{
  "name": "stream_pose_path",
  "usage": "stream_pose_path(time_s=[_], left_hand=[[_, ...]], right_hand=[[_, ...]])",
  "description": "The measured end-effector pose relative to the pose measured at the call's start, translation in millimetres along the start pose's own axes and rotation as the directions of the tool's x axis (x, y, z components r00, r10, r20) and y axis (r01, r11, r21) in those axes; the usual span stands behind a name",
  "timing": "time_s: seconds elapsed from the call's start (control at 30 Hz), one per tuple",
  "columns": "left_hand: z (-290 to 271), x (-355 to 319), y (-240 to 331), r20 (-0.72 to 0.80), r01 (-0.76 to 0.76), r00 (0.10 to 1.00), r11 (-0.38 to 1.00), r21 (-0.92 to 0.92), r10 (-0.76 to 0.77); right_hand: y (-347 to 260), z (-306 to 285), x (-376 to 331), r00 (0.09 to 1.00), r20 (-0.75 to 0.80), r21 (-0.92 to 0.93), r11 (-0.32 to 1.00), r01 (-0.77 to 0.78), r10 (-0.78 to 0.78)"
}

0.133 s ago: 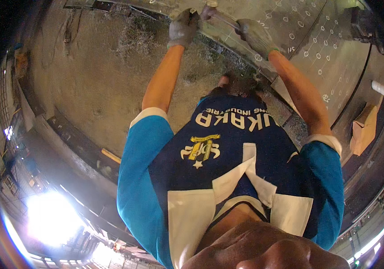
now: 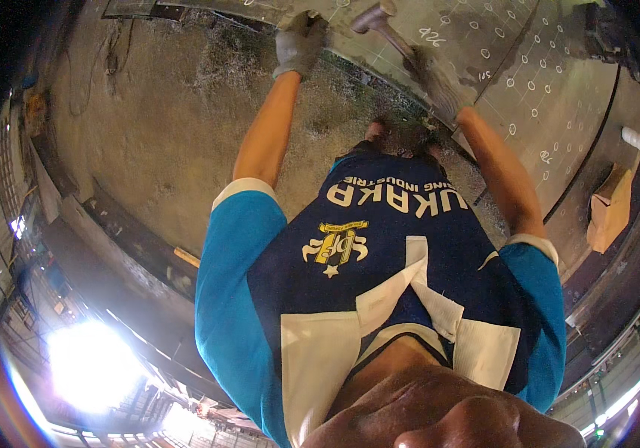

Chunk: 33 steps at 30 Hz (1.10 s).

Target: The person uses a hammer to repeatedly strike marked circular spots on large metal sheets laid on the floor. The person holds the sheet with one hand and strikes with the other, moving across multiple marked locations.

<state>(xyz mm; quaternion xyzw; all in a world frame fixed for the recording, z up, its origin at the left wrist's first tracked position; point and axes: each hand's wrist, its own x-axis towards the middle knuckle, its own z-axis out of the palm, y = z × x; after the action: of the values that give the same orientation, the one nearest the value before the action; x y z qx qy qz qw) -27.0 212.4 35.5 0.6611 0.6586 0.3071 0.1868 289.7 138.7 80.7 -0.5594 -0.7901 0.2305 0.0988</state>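
Hammer work over marked steel plate

Gloved hands, two of them, are both reaching out toward 12 o'clock over a large steel plate [image 2: 529, 89] lying on the ground. The left hand [image 2: 299, 43], at about 11 o'clock in a grey work glove, is pressing down on the near edge of the plate with fingers curled; whether anything small is pinched under it cannot be told. The right hand [image 2: 436, 86], at 1 o'clock and motion-blurred, is closing around the handle of one hammer [image 2: 379, 22], whose head is sitting just right of the left hand, very near its fingers.

Counts: one hammer, one plate carrying many small chalk-drawn ovals in rows, one cardboard box [image 2: 608, 209] at 3 o'clock, one white cylinder [image 2: 637, 140] beyond it.

Risks, as judged: with the hammer head so near the left fingers, a glancing blow could be catching them; the blur suggests a fast swing, so a loose grip could be sending the hammer skidding across the plate. The shoe tips [image 2: 402, 138] are standing just beside the plate edge, exposed to a dropped tool.
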Motion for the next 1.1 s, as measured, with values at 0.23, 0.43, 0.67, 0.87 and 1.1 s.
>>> stream_pose_path(time_s=[0.23, 0.43, 0.67, 0.87, 1.1], left_hand=[[-33, 25, 37, 0.19, 0.412, 0.911, 0.832, -0.37, -0.367], [6, 34, 17, 0.033, 0.171, 0.984, 0.887, -0.429, -0.174], [5, 39, 34, 0.238, 0.269, 0.956, 0.846, -0.461, -0.174], [10, 41, 25, 0.198, 0.276, 0.959, 0.81, -0.517, -0.201], [-3, 40, 44, 0.185, 0.252, 0.963, 0.906, -0.341, -0.198]], right_hand=[[59, 55, -64, 0.982, -0.174, -0.143, 0.985, -0.101, 0.076], [45, 49, -61, 0.953, 0.204, -0.457, 0.883, -0.11, 0.224], [59, 79, -75, 0.97, -0.243, -0.282, 0.958, -0.054, -0.017], [25, 38, -65, 0.984, -0.006, -0.242, 0.954, -0.176, 0.18], [43, 60, -77, 0.989, -0.136, -0.327, 0.939, -0.102, 0.06]])
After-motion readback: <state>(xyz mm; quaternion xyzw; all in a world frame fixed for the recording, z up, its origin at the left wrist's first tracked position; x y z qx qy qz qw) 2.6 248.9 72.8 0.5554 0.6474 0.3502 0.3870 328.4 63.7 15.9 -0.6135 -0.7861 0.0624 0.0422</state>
